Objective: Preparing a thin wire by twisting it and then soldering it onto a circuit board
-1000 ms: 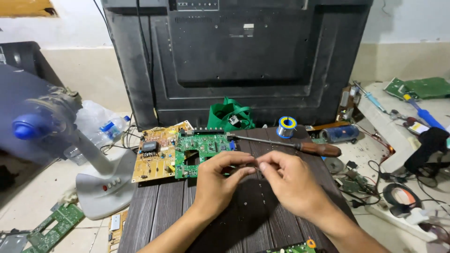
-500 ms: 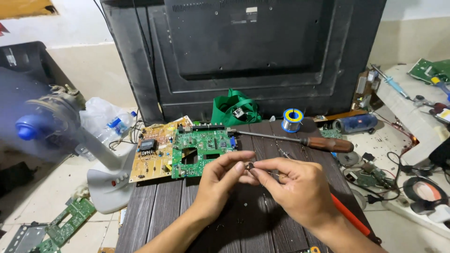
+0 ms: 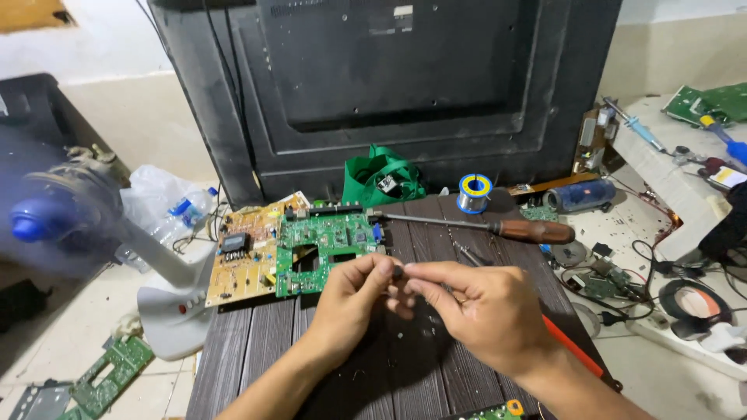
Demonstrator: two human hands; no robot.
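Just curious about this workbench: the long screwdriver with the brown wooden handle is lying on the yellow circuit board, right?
Not quite. In the head view the screwdriver with the brown wooden handle lies on the dark slatted table, its tip by the green circuit board. The yellow circuit board sits further left, untouched by it.

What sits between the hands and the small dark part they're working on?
Nothing visible does. The left hand and right hand both pinch the small dark part directly between fingertips, above the dark slatted table. The green circuit board lies behind them, apart.
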